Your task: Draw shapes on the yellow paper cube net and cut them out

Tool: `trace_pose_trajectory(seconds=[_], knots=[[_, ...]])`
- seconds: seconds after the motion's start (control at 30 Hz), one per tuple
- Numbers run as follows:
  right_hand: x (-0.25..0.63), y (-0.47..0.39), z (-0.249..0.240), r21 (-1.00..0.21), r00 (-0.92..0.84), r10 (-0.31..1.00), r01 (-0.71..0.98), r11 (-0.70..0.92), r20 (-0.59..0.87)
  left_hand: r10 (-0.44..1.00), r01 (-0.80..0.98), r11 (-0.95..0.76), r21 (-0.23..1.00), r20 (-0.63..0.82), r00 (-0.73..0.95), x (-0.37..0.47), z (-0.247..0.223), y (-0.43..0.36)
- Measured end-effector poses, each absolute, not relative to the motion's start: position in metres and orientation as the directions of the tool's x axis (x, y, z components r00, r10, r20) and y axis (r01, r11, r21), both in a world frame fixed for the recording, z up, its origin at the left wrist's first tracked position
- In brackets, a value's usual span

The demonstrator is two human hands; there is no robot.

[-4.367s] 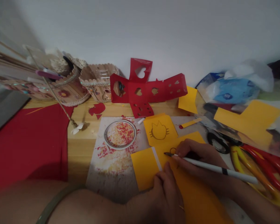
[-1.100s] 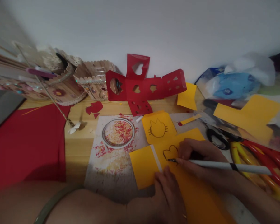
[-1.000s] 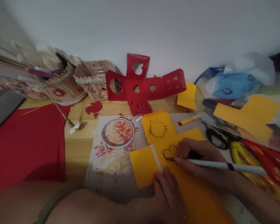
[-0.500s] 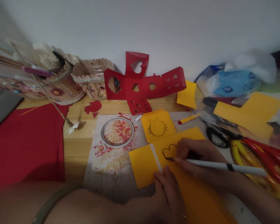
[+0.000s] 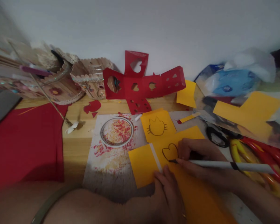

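Note:
A yellow cross-shaped paper [image 5: 140,165] lies unfolded below me, a white strip running along one fold. Dark lines form a whiskered cat head on its upper panel and a heart on its middle panel. My right hand [image 5: 198,158] grips a white marker [image 5: 214,164] with a dark band. The marker's dark tip touches the heart's lower point. Resting on the paper below the white strip, my left hand [image 5: 169,196] has its fingers stretched out and holds nothing.
A round dish [image 5: 116,132] of red and yellow scraps sits to the left, near red sheets [image 5: 28,143]. A red cut-out cross [image 5: 142,85] leans on the wall. Scissors [image 5: 242,155] lie to the right; decorated stick holders [image 5: 91,77] stand behind.
The marker tip has moved slightly right and down along the heart. Its drawn outline now reaches the lower point. My left hand stays in place.

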State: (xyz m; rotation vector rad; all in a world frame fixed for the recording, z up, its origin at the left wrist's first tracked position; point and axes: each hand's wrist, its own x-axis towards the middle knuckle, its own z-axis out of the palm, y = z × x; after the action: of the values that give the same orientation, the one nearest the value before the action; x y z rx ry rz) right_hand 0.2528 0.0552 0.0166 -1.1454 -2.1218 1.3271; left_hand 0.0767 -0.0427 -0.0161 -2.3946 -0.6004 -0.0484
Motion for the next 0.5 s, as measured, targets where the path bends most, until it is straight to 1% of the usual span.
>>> trace_pose_trajectory(seconds=[0.17,0.37,0.5], knots=[[0.2541,0.055,0.0151,-0.868,-0.612,0.787,0.43,0.249,-0.077,0.406,0.442,-0.688,-0.576,0.199,0.892,0.0762,-0.0147,-0.0413],[0.2536,0.0561,0.0192,-0.871,-0.612,0.784,0.438,0.222,-0.108,0.409,0.449,-0.703,-0.551,0.203,0.89,0.0754,-0.011,-0.04],[0.2547,0.0567,0.0184,-0.888,-0.611,0.787,0.406,0.217,-0.087,0.407,0.452,-0.734,-0.507,0.203,0.89,0.0744,-0.0079,-0.0385]])
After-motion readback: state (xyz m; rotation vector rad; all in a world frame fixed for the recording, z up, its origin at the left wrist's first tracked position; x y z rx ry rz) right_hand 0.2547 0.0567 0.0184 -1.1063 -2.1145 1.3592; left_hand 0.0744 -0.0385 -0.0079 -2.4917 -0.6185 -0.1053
